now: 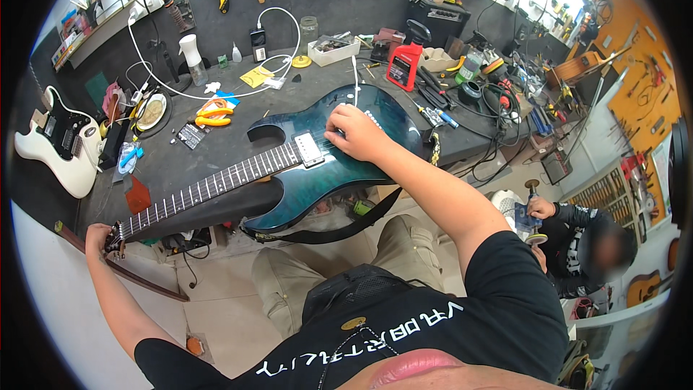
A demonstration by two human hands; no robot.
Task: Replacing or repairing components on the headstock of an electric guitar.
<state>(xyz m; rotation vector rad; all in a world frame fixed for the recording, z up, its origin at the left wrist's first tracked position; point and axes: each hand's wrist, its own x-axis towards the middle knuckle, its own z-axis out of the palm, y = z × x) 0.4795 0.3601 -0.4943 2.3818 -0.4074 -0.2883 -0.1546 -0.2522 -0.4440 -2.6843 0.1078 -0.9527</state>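
A dark teal electric guitar (348, 167) lies face up on the bench edge, its neck pointing to the lower left. At the far end of the neck, my left hand (97, 235) is closed around the edge of the headstock (115, 237), by the tuning pegs; some of its fingertips are hidden. My right hand (352, 131) rests over the strings on the body, just right of the white pickup (310, 150). Its fingers are curled together, and whatever they may hold is too small to see. A black strap (332, 233) hangs along the body's near side.
Around the guitar on the dark bench (238, 126) are orange-handled pliers (214, 110), a spray bottle (193, 58), a red bottle (406, 65) and tangled cables. A white guitar (61, 141) stands at left. Another person (585, 245) holds a tool at right.
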